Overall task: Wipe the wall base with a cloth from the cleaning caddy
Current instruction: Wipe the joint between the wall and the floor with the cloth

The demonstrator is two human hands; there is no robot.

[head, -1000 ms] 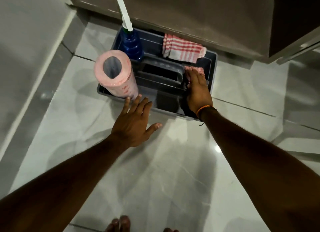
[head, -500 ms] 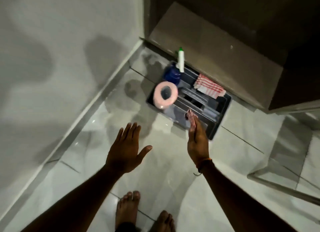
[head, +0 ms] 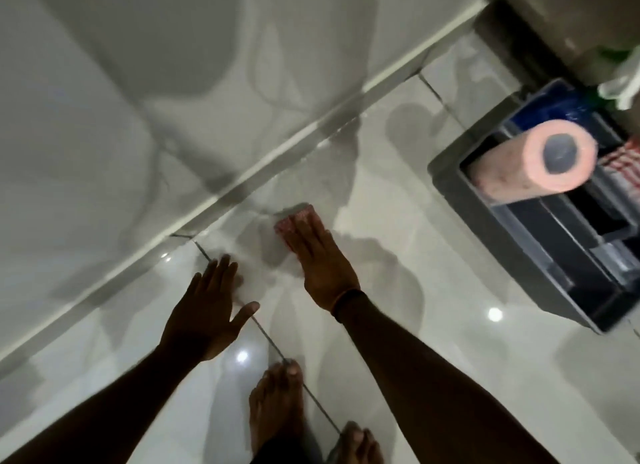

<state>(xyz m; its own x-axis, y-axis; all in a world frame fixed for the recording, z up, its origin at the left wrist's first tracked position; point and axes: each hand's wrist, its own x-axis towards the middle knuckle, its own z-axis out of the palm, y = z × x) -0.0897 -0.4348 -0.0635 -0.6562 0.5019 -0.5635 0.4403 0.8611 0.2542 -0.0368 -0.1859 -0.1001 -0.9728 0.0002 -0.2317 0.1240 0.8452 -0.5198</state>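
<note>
Two bare feet [head: 277, 404] are standing on the glossy floor tiles [head: 433, 377] at the bottom of the view. Just above them, the left hand [head: 207, 311] is hovering over the floor with fingers spread, gripping nothing. The right hand [head: 320, 259], an orange band [head: 346, 299] at its wrist, is reaching further forward, its fingers lying flat over a red-and-white cloth [head: 294, 221] that is showing past the fingertips, near the wall base [head: 242, 183] but apart from it. Further off to the right, the grey cleaning caddy [head: 485, 218] is sitting on the floor, carrying a pink paper roll [head: 533, 162], a blue bottle [head: 550, 109] and another striped cloth [head: 623, 162].
</note>
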